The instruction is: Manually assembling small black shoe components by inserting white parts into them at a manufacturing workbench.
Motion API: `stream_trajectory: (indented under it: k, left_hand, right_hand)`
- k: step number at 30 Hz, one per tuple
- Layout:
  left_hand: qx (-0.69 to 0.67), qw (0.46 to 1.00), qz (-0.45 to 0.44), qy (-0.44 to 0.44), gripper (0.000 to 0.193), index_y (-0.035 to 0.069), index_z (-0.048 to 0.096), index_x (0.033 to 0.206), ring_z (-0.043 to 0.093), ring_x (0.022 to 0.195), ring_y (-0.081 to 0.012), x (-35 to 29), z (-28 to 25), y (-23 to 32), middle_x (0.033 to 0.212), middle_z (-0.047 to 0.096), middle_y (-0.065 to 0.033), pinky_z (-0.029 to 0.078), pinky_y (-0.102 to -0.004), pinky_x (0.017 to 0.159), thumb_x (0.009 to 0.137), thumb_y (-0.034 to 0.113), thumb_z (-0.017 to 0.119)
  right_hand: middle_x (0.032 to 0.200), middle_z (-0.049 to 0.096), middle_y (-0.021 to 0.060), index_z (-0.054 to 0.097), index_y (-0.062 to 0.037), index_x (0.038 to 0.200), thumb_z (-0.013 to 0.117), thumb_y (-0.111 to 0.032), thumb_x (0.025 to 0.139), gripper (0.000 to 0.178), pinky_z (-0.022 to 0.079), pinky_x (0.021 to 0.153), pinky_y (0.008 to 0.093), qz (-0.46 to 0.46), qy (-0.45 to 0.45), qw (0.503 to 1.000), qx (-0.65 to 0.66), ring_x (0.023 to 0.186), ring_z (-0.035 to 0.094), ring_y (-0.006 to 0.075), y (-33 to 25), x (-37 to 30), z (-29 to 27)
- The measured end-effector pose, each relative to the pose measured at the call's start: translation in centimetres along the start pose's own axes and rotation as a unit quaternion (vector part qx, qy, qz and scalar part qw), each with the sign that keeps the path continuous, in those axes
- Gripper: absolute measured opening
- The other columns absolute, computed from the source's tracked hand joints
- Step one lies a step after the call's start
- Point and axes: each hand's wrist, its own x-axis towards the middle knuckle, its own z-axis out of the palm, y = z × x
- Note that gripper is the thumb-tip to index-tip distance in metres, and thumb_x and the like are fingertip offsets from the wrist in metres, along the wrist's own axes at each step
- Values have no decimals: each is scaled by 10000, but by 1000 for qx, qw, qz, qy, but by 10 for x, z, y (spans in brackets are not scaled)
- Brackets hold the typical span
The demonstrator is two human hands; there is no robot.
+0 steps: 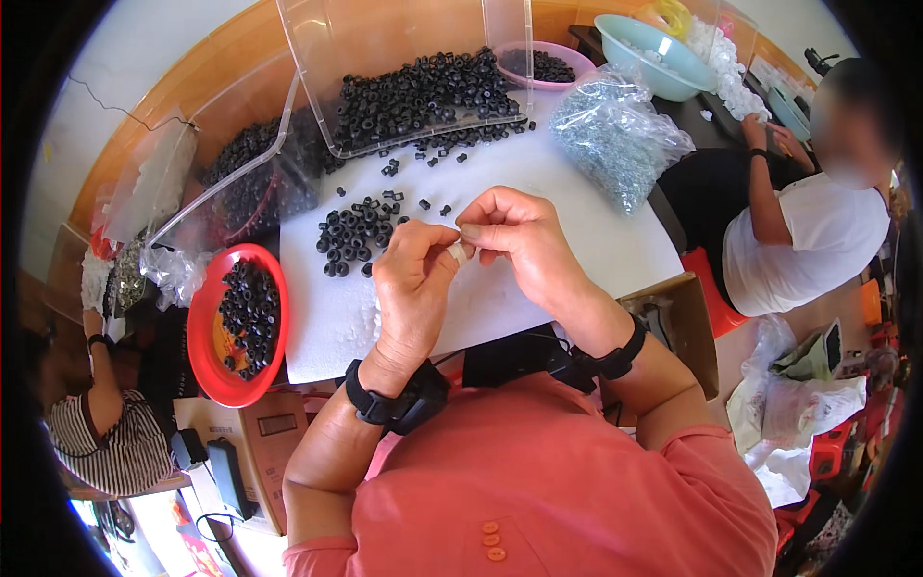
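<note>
My left hand (415, 281) and my right hand (524, 245) meet over the white work surface (327, 327), fingertips pinched together. Whatever small piece lies between them is hidden by the fingers. Something white, perhaps tape round a finger, shows at my left fingertips. Just beyond and left of my hands lies a loose pile of small black ring-like plastic parts (354, 234), with a few strays near my right knuckles. More of these parts spill from a tipped clear plastic bin (433, 137) at the back. Black parts also fill one side of a red oval basin (201, 337) at the left.
A clear bag of small greyish-green pieces (625, 144) rests at back right, near a pink bowl (580, 62) and a pale blue basin (615, 46). Another clear bin (226, 197) stands left. A cardboard box (694, 332) sits by my right arm. Co-workers (798, 236) sit on both sides.
</note>
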Motion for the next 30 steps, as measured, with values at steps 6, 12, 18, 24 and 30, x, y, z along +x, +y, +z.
stream_trajectory:
  k: [6, 12, 18, 24, 30]
  left_hand:
    - [158, 983, 88, -30, 94, -3, 612, 940, 623, 737, -180, 7, -6, 9, 836, 624, -85, 486, -292, 657, 868, 3, 672]
    - [153, 983, 93, -34, 80, 9, 598, 917, 600, 736, -237, 12, -4, 13, 806, 602, -99, 477, -328, 642, 858, -19, 645]
    - [140, 985, 97, -36, 56, 7, 622, 945, 594, 705, -191, 11, 1, 5, 832, 647, -90, 478, -310, 628, 892, 9, 640]
    - [-128, 958, -243, -76, 134, -20, 662, 939, 549, 609, -95, 16, 1, 17, 764, 645, -58, 406, -224, 484, 939, 108, 623]
    - [-145, 953, -255, -78, 174, -27, 666, 937, 534, 586, -84, 16, 5, 18, 740, 629, -52, 384, -216, 456, 947, 139, 616]
  right_hand:
    - [777, 658, 16, 665, -31, 890, 674, -79, 876, 51, 430, 586, 224, 24, 4, 1000, -11, 688, 584, 80, -5, -2, 4]
    - [755, 634, 4, 640, -42, 866, 667, -98, 887, 66, 425, 594, 222, -17, -2, 999, -46, 677, 561, 68, -3, 4, 2]
    - [778, 624, 19, 640, -16, 940, 584, -16, 873, 86, 425, 598, 222, -36, 20, 999, -23, 682, 551, 71, -3, 4, 3]
    - [783, 613, 20, 627, -4, 967, 541, 43, 835, 164, 429, 608, 213, -98, 37, 994, -32, 690, 533, 62, 4, 2, -4]
    - [803, 598, 5, 610, -7, 999, 570, 16, 877, 131, 431, 616, 217, -71, 34, 997, -6, 703, 519, 56, 6, 2, -2]
